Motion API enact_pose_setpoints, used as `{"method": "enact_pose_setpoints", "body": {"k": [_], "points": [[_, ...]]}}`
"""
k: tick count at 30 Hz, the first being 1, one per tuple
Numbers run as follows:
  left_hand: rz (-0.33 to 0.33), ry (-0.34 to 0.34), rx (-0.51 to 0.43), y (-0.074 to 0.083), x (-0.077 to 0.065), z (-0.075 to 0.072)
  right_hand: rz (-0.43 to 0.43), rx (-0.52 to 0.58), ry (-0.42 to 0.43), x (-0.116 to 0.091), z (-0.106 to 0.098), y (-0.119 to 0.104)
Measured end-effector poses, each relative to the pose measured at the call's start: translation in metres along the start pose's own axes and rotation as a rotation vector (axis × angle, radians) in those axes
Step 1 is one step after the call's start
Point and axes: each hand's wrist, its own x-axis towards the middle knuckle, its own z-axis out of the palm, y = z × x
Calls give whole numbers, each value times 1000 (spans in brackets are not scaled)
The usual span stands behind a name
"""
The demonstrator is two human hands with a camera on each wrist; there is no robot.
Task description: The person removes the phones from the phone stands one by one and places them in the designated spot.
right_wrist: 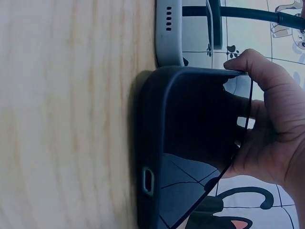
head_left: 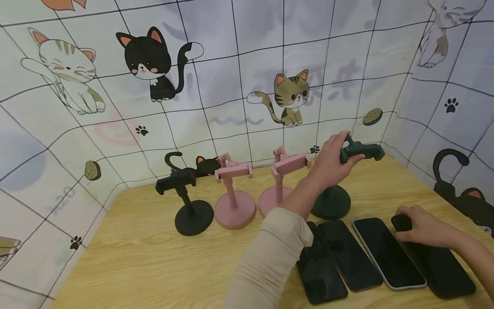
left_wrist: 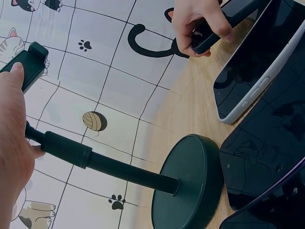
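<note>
My left hand (head_left: 332, 162) grips the head of a dark green phone stand (head_left: 332, 205), its thumb against the clamp. The stand's round base rests on the wooden table, and in the left wrist view its post (left_wrist: 128, 172) leans up toward that hand. On the far right my right hand (head_left: 422, 227) holds the far end of a black phone (head_left: 444, 272), thumb on one side and fingers on the other. The right wrist view shows the phone's near end (right_wrist: 152, 181) low over the wood. Beside it lies a phone with a pale frame (head_left: 390, 253).
Two more dark phones (head_left: 351, 255) lie in the same row, partly behind my left sleeve (head_left: 270, 253). Left of the green stand are two pink stands (head_left: 235, 210) and a black stand (head_left: 194, 218). A cat-patterned cloth (head_left: 216, 64) hangs behind the table (head_left: 154, 266).
</note>
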Motion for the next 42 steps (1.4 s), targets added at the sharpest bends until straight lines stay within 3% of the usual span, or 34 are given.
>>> {"method": "enact_pose_setpoints", "body": {"k": [9,18,23,33,42], "points": [[-40,-22,-57,3,-1,1,121,-64,-4,7,3,12],[-69,-23,-93,4,-3,0,104,-27,53,10,11,17],[-100,-25,-95,4,-5,-1,146,-57,45,12,9,12],[-93,-8,-111,2,-6,1,219,-80,26,15,11,6],[-105,-3,-110,3,-5,0,227,-73,4,18,11,6]]}}
